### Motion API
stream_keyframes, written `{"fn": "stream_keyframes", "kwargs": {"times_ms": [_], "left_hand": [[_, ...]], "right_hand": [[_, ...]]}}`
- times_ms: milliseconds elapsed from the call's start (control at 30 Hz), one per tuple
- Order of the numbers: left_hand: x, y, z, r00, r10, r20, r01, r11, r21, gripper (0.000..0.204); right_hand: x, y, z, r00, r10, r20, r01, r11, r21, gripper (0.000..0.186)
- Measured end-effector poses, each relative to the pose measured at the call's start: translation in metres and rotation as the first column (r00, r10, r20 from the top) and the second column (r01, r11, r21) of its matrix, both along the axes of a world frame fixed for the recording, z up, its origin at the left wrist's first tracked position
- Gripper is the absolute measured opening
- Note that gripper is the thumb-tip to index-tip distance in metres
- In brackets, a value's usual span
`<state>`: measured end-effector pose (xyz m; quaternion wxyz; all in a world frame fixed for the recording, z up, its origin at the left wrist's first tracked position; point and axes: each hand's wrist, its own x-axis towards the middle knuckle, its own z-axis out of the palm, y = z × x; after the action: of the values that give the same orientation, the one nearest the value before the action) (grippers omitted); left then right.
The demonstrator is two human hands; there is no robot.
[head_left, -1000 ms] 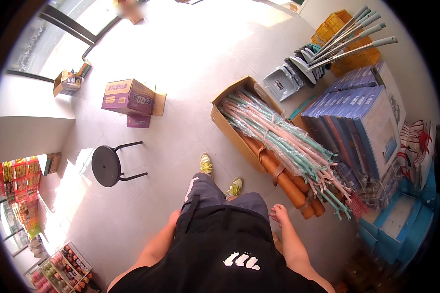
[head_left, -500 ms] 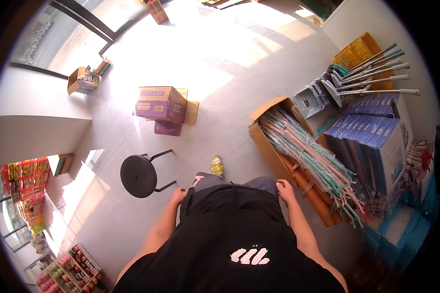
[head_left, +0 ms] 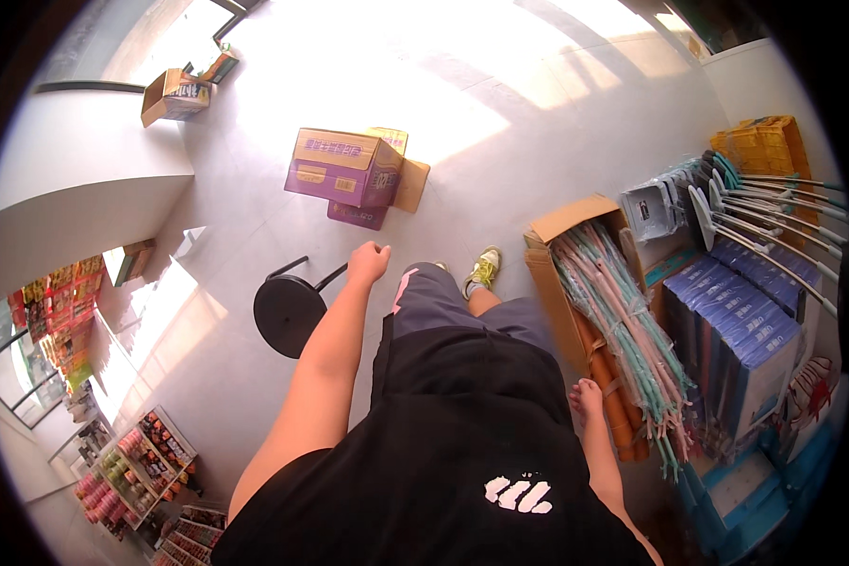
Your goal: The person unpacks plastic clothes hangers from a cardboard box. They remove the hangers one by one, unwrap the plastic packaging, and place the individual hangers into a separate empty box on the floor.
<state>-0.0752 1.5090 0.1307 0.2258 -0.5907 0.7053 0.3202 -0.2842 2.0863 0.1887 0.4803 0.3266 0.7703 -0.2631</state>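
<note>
My left hand [head_left: 370, 259] is held forward beside my thigh, fingers curled closed, nothing seen in it, near the black round stool [head_left: 289, 316]. My right hand [head_left: 587, 401] hangs low by my right side, fingers loosely bent and apart, empty, beside a long open cardboard box [head_left: 555, 283]. Bundles of pink and mint poles [head_left: 613, 311] in plastic lie in that box, along with orange rolls [head_left: 621, 432]. A purple-and-tan carton [head_left: 330, 170] stands on the floor ahead.
At right are dustpans [head_left: 649, 209], long handles [head_left: 774, 193], yellow crates [head_left: 762, 141], a stack of blue boxes [head_left: 726, 330] and blue bins [head_left: 740, 495]. Open cartons [head_left: 174, 94] stand by the glass front. Snack racks [head_left: 57, 311] and goods shelves [head_left: 137, 467] are at left.
My left hand has swung forward and up from beside my hip; my right hand has dropped back. The view has shifted, with boxes and stool farther right in it and my feet repositioned.
</note>
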Motion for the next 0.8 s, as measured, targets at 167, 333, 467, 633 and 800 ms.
{"fn": "stream_keyframes", "kwargs": {"times_ms": [167,333,467,633,800], "left_hand": [[-0.031,-0.085,-0.044,0.994,-0.071,0.078,0.070,0.997,0.021,0.038],[-0.061,-0.182,-0.099,0.986,-0.030,0.166,0.040,0.998,-0.057,0.050],[-0.047,-0.281,-0.149,0.973,0.079,0.219,-0.020,0.966,-0.258,0.068],[0.036,-0.424,-0.245,0.982,0.181,0.046,-0.144,0.892,-0.429,0.078],[-0.011,-0.429,-0.238,0.878,0.414,-0.241,-0.399,0.910,0.113,0.068]], "right_hand": [[-0.029,-0.130,0.045,0.992,-0.026,-0.123,-0.005,0.969,-0.248,0.033],[-0.013,-0.195,0.037,0.990,-0.073,-0.120,0.063,0.994,-0.085,0.029],[0.007,-0.268,-0.006,0.994,0.089,-0.064,-0.092,0.995,-0.038,0.027],[-0.002,-0.459,-0.157,0.921,0.386,-0.042,-0.374,0.851,-0.370,0.038],[0.001,-0.680,-0.274,0.948,0.189,0.257,-0.043,0.874,-0.484,0.061]]}}
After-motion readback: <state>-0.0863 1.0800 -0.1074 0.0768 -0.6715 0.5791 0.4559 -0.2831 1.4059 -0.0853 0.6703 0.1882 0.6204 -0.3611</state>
